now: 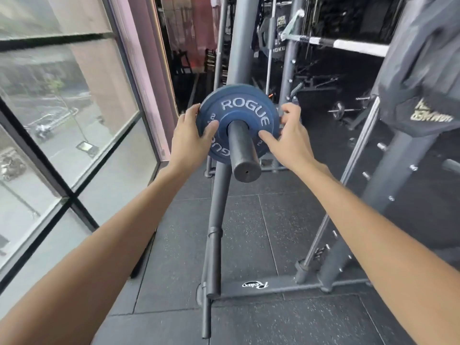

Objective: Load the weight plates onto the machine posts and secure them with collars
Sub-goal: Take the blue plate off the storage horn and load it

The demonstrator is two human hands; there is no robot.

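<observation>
A small blue weight plate (242,108) marked ROGUE sits threaded on a dark grey machine post (242,155) that points toward me. My left hand (191,138) grips the plate's left edge, thumb on its face. My right hand (288,135) holds the right edge, fingers curled behind the rim and thumb on the face. The post's free end sticks out well in front of the plate. No collar is in view.
A large window (62,120) runs along the left. The grey machine frame (353,195) and its base bar (273,286) stand to the right on black rubber floor tiles. A dark garment (423,70) hangs at the upper right. A barbell (348,46) rests behind.
</observation>
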